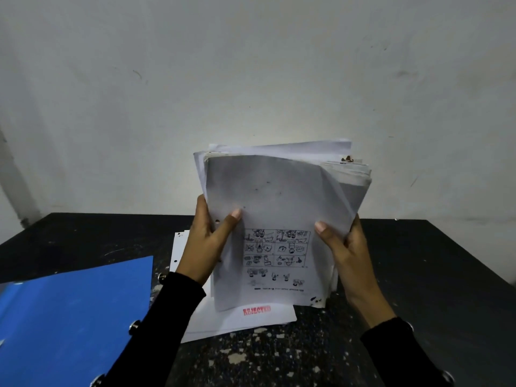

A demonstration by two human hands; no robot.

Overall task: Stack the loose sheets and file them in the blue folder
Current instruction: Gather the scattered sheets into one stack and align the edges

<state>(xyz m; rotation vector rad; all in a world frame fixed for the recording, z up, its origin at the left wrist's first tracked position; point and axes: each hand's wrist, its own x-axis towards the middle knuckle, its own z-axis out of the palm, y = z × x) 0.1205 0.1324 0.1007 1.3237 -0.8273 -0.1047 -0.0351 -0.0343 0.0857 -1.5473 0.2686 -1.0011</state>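
Thick, uneven stack of white printed sheets (279,219) held upright above the worn black table (418,261), gripped at its sides: left hand (206,241) curled round the left edge with thumb across the front, right hand (346,247) likewise on the right. Front sheet's comic-style panels upside down, caption too small to read. More white sheets (251,317) flat underneath, largely hidden, one stamped "REJECTED". Open blue plastic folder (75,311) at left, cut off by the frame edge.
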